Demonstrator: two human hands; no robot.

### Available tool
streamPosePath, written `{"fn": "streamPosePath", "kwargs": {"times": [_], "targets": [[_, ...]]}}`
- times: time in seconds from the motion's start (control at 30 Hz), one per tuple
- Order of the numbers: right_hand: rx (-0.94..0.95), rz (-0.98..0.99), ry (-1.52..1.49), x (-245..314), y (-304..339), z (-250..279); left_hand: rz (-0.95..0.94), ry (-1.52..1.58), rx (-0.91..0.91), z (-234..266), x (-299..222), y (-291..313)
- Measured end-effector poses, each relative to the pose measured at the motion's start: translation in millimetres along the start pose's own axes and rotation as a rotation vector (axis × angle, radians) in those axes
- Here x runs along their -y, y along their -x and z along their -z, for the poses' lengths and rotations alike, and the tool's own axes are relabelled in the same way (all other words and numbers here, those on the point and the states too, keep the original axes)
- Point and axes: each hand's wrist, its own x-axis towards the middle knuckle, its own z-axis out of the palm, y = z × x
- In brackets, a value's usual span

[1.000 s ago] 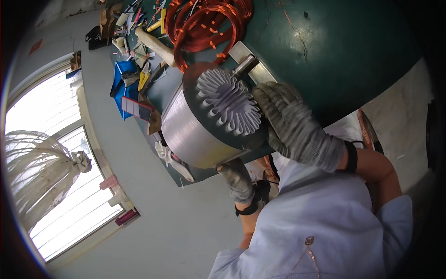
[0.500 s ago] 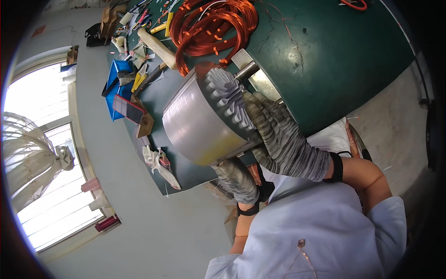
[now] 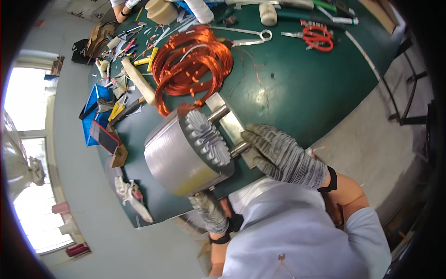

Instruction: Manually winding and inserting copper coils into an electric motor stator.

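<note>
A stator (image 3: 174,156), a brushed metal cylinder with white paper liners (image 3: 209,137) fanning out of the slots at its end, lies on its side at the near edge of the table. Two steel rods (image 3: 219,114) run from it to a flat metal plate (image 3: 231,122). My gloved right hand (image 3: 290,160) rests by the plate and the nearer rod, fingers stretched out and thumb apart. Below the cylinder's near side is my gloved left hand (image 3: 208,211), touching its lower edge; its fingertips are hidden.
Orange-tied copper wire coils (image 3: 195,63) lie just behind the stator. Left are a wooden mallet (image 3: 137,80), a blue bin (image 3: 95,111), a phone (image 3: 104,137) and a crumpled glove (image 3: 134,197). Red-handled scissors (image 3: 317,37) lie far right. Another person's arm (image 3: 121,11) shows at the back.
My right hand has moved off the stator's end face to the plate and rod. The left hand stays under the cylinder. The view has shifted, showing more of the far table.
</note>
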Motion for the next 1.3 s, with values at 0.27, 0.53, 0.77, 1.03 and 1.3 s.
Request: {"fn": "streamPosePath", "kwargs": {"times": [0.27, 0.53, 0.77, 1.03, 1.3], "targets": [[-0.050, -0.026, 0.379, -75, -7, 102, 0.127, 0.127, -0.065, -5, -2, -12], [-0.462, -0.956, -0.508, -198, -97, 144, 0.040, -0.195, -0.225, 8, 49, -12], [-0.010, 0.028, 1.084, -232, -132, 150, -0.058, -0.387, -0.203, -2, 48, -21], [-0.024, 0.091, 0.659, -218, -231, 86, -0.117, -0.501, -0.175, -2, 44, -24], [-0.195, 0.308, 0.457, -80, -269, 48, -0.074, -0.576, -0.157, 4, 41, -22]]}}
